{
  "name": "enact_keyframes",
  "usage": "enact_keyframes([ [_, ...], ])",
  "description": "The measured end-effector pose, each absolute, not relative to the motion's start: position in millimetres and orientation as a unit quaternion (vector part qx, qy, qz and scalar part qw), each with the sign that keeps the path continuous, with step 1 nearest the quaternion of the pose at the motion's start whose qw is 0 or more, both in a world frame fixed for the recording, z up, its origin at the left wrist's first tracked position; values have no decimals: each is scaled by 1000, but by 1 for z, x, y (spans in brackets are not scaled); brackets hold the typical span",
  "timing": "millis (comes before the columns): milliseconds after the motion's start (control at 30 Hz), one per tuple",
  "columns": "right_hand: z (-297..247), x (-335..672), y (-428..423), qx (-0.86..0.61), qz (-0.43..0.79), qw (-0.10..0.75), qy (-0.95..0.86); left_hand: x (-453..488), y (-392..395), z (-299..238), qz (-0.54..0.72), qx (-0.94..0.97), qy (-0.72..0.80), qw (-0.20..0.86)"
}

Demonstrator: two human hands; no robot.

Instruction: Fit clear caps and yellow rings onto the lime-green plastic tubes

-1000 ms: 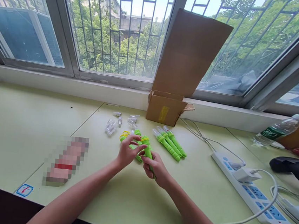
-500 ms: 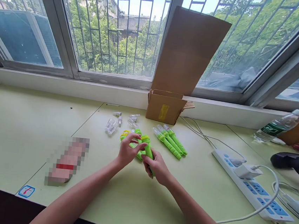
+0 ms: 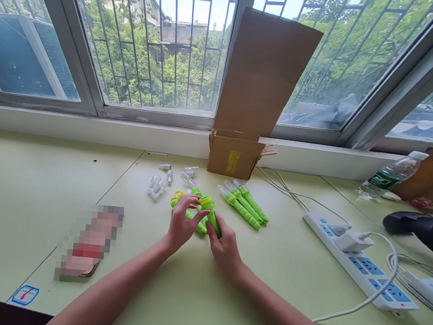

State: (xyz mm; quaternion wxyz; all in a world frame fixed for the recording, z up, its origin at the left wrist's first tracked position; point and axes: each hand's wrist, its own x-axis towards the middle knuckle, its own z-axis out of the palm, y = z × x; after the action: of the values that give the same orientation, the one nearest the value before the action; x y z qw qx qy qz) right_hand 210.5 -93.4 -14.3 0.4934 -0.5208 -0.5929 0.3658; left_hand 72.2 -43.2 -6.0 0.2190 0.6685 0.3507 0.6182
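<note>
My right hand (image 3: 226, 242) is wrapped round the lower part of a green plastic tube (image 3: 213, 221), which tilts up and to the left. At its top sits a yellow ring (image 3: 207, 201). The thumb and fingers of my left hand (image 3: 185, 221) are closed about this upper end. More green tubes (image 3: 199, 227) lie behind my left fingers, partly hidden, beside loose yellow rings (image 3: 177, 197). To the right lie several green tubes with clear tips (image 3: 245, 203). Clear plastic caps (image 3: 157, 185) and small white-and-clear pieces (image 3: 169, 176) lie farther back on the left.
An open cardboard box (image 3: 234, 156) stands against the windowsill. On the right are a white power strip (image 3: 361, 268) with plugs and cables, a water bottle (image 3: 389, 176) and a black object (image 3: 420, 233). A blurred-out flat object (image 3: 91, 245) lies on the left of the table.
The view has shifted slightly, moving most things left in the picture. My right hand has shifted on the tube, and its lower end now shows less. Both hands stay at the same tube.
</note>
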Motion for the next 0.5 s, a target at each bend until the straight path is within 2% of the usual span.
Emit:
enact_keyframes([
  [133,-19,212,-96,-525,291,495,-628,77,-44,-10,612,672,350,226],
  [500,-10,216,-98,-495,310,500,-639,80,-43,-10,603,682,348,225],
])
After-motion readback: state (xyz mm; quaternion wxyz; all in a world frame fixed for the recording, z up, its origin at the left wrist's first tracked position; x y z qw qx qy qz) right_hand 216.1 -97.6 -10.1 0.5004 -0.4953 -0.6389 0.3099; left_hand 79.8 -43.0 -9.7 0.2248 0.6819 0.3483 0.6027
